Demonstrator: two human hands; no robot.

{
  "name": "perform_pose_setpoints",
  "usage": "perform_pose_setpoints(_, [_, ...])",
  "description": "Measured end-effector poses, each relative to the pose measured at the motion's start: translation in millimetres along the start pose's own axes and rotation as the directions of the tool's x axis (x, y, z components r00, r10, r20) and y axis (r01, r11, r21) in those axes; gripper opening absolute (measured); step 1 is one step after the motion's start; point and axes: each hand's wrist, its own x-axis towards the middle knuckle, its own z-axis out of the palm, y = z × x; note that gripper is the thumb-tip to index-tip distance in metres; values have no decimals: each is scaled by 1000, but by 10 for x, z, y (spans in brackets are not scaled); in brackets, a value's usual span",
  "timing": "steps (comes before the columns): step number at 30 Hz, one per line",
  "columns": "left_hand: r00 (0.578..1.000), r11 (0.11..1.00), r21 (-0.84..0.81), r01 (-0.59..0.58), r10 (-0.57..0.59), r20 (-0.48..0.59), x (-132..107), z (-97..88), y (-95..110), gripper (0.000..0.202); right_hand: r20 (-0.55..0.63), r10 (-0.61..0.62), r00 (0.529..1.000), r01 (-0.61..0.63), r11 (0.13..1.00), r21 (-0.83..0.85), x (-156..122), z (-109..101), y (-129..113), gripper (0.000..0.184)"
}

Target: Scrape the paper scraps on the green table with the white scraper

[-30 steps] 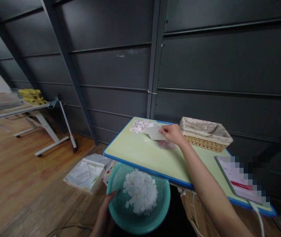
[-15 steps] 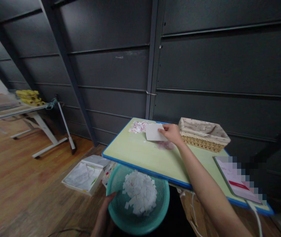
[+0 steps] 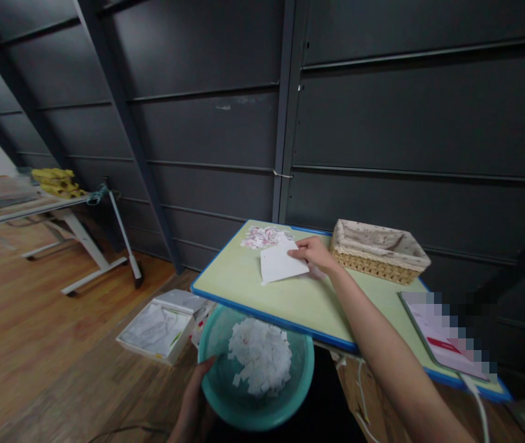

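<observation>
My right hand [image 3: 314, 253] reaches across the green table [image 3: 290, 301] and pinches a white card [image 3: 281, 264] that stands tilted on the tabletop. Just behind the card lies a small heap of pink and white paper scraps [image 3: 262, 236]. My left hand [image 3: 197, 400] grips the near rim of a teal basin [image 3: 219, 394] held below the table's blue front edge. The basin holds a pile of white paper scraps [image 3: 260, 355].
A lined wicker basket [image 3: 379, 250] sits at the table's back right, a printed sheet [image 3: 447, 344] at the right. An open book [image 3: 163, 321] lies on the wooden floor at the left. A white folding table [image 3: 36, 206] stands far left. Dark metal wall behind.
My right hand has drawn the white card nearer and leftward across the tabletop, over where faint scraps lay. The basin and my left hand have barely moved.
</observation>
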Motion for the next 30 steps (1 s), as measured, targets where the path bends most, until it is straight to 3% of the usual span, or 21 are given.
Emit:
perform_pose_setpoints(5, [999,1000,-16,19,-18,47,-18,-7,8,56,267,33,963,-78,984,162,-93,177,-105,27])
perform_pose_setpoints(8, [998,999,-27,23,-21,59,30,-71,-27,63,348,36,937,-132,957,257,-118,242,-140,28])
perform_pose_setpoints(12, [1000,999,-30,-18,18,24,59,-66,-70,65,226,56,972,-153,887,436,-105,158,-143,28])
perform_pose_setpoints(15, [999,999,-33,-33,33,-13,14,11,-68,67,142,72,987,-131,878,461,-79,48,-115,26])
perform_pose_setpoints(18, [999,998,-42,-42,42,-8,-25,56,-57,62,185,72,980,-144,897,418,-61,34,-78,27])
perform_pose_setpoints(24, [1000,1000,-3,-12,12,26,2,-13,-49,58,340,35,940,-126,960,251,-83,262,-60,27])
perform_pose_setpoints(26, [999,1000,-29,0,1,50,16,-32,-43,60,364,36,931,-144,951,274,-90,300,-69,29])
perform_pose_setpoints(28, [997,999,-42,9,-6,74,30,-40,-36,59,314,48,948,-165,919,358,-75,283,-71,33])
perform_pose_setpoints(30, [999,999,-43,13,-11,49,51,-51,-37,55,132,56,990,-107,901,420,-32,204,-51,36])
